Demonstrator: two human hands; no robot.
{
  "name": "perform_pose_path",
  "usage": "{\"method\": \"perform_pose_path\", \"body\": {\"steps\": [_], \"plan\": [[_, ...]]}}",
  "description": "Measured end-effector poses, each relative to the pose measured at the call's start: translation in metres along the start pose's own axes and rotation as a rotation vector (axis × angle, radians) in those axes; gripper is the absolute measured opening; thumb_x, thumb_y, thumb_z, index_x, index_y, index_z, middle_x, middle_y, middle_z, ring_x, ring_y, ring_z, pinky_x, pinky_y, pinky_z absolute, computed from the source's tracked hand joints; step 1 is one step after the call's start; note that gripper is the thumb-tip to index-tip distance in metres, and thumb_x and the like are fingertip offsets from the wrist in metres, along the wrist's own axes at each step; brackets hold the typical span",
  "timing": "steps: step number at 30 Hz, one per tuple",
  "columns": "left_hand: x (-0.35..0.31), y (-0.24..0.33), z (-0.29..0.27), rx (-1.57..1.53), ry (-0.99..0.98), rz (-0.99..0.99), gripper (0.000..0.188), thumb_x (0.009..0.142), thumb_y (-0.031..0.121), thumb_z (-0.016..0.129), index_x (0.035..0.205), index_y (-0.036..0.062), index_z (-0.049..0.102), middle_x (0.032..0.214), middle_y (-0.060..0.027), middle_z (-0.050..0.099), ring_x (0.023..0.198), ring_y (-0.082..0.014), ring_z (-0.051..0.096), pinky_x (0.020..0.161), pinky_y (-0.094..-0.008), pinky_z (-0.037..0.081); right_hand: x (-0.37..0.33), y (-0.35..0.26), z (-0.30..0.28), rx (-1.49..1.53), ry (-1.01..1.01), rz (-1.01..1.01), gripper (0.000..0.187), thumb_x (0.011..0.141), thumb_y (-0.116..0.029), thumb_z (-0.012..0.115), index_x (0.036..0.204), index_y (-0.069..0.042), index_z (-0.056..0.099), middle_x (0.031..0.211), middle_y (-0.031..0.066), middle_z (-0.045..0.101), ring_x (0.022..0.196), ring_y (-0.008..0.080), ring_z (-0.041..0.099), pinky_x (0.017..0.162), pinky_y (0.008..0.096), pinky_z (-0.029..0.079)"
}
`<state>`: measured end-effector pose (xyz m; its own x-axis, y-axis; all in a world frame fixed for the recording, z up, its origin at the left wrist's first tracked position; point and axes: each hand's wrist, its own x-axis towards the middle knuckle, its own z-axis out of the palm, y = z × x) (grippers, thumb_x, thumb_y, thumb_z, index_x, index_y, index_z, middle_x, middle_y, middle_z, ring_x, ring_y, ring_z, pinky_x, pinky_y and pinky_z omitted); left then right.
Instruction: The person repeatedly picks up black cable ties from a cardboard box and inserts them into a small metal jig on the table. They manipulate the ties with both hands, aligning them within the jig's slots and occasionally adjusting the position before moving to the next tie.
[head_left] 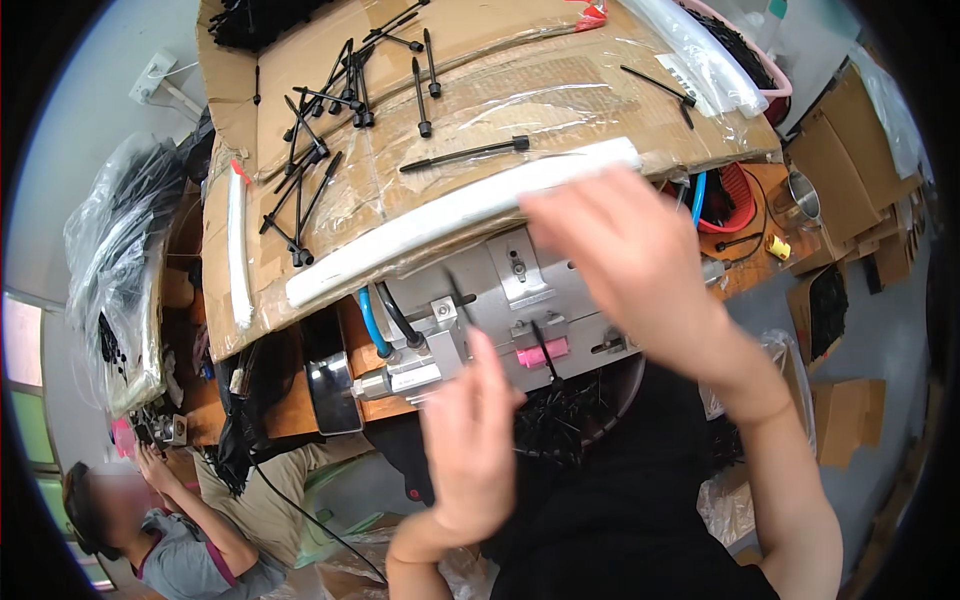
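Observation:
My left hand (470,450) is raised in front of a silver metal fixture (500,285), index finger and thumb brought together. A thin black rod (457,293), blurred, rises from its fingertips. My right hand (630,265) hangs over the fixture's right part, near the white-wrapped cardboard edge; motion smears its fingers, so their grip is unclear. On the fixture, a black stem with a knob end (546,358) crosses a pink block (542,352). Below it, a bowl of black stems (555,420) is partly hidden.
Sloping cardboard (520,95) holds scattered black knob-ended stems (422,100). Blue tubing (373,322) and black tubing (400,318) meet the fixture's left. A red basket (738,205) and metal cup (797,198) stand right. Another person (195,540) works at lower left.

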<state>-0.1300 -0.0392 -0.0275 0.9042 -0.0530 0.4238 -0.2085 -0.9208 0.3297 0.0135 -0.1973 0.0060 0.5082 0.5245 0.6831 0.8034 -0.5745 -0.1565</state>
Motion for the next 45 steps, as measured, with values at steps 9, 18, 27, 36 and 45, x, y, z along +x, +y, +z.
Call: {"method": "perform_pose_path", "body": {"steps": [9,18,27,36,45], "plan": [[-0.026,0.026,0.055,0.086,-0.197,0.03,0.065,0.081,0.002,0.069,0.14,-0.0085,0.043,0.101,-0.0123,0.053,0.088,-0.0277,0.051,0.081,-0.0382,0.045,0.077,0.052,-0.008,0.37,-0.422,0.199,0.015,0.092,-0.011,0.06,0.104,-0.002,0.062,0.084,0.0058,0.061,0.074,0.0187,0.061,0.064,0.0307,0.048],[0.076,-0.008,0.009,-0.009,0.053,0.203,0.05,0.08,-0.003,0.064,0.13,-0.0013,0.056,0.099,-0.0149,0.053,0.093,-0.0302,0.053,0.081,-0.0414,0.046,-0.096,-0.013,-0.03,0.833,-0.011,0.451,0.038,0.074,0.002,0.08,0.108,0.002,0.065,0.083,0.0072,0.068,0.066,0.0139,0.063,0.057,0.0239,0.05],[0.206,-0.074,0.015,-0.075,-0.033,0.091,0.018,0.086,0.003,0.066,0.104,0.0005,0.063,0.092,-0.0153,0.063,0.081,-0.0283,0.062,0.077,-0.037,0.05,-0.141,-0.069,0.032,0.332,-0.142,0.225,0.055,0.08,-0.002,0.075,0.13,0.009,0.054,0.07,0.0069,0.06,0.058,0.0161,0.061,0.053,0.0296,0.048],[0.043,0.0,-0.006,-0.004,0.15,0.031,0.071,0.075,-0.012,0.068,0.142,-0.0046,0.047,0.095,-0.0136,0.056,0.086,-0.0273,0.051,0.078,-0.0364,0.045,-0.127,-0.064,0.017,0.322,-0.216,0.31,0.064,0.077,-0.013,0.08,0.134,0.001,0.055,0.08,0.0073,0.064,0.058,0.0185,0.061,0.051,0.0305,0.048],[-0.029,0.027,0.054,0.063,-0.207,0.027,0.064,0.083,0.001,0.065,0.142,-0.008,0.041,0.104,-0.0127,0.054,0.09,-0.0267,0.051,0.08,-0.0359,0.045,-0.12,-0.051,-0.015,0.381,-0.03,0.532,0.059,0.075,-0.017,0.083,0.129,-0.003,0.062,0.081,0.0055,0.068,0.046,0.0092,0.048,0.044,0.023,0.04]]}}
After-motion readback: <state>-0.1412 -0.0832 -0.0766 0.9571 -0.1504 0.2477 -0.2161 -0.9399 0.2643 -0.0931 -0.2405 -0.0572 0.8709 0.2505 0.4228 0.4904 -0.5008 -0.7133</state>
